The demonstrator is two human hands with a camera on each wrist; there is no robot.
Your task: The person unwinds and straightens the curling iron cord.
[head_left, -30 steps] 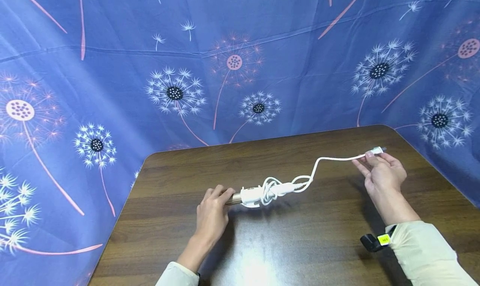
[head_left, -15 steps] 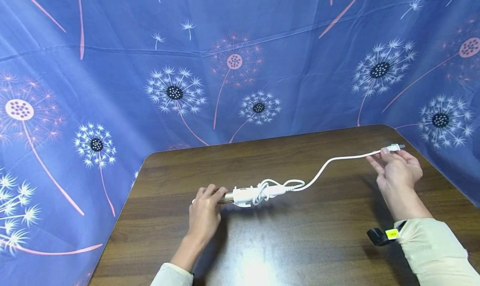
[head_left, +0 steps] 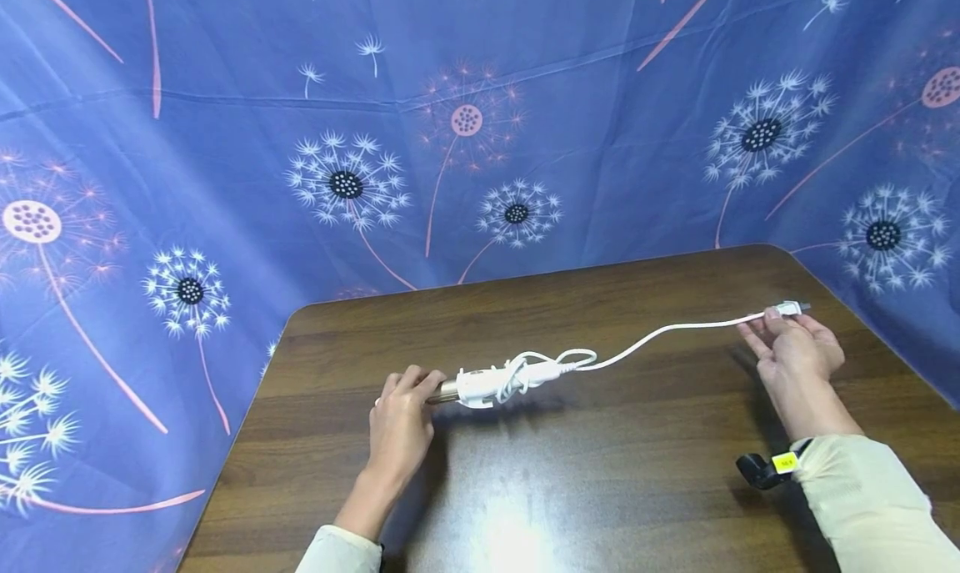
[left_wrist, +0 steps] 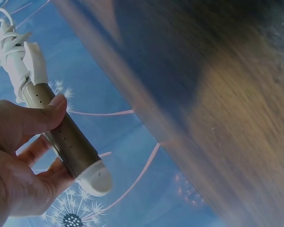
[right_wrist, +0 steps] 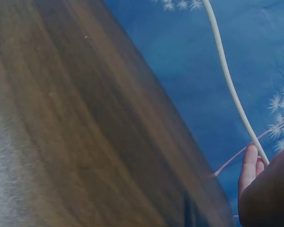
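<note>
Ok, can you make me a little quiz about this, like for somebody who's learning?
1. True or false: the left hand is holding the white plug.
2. Pick one. At the handle of the hair styling iron, the white cord is:
a) nowhere near it
b) wound round it in loops
c) stretched straight along it
3. Fill in the colour: the cap at the end of the iron's bronze-coloured barrel is ____.

Key:
1. False. The right hand has the plug at its fingertips.
2. b
3. White
</note>
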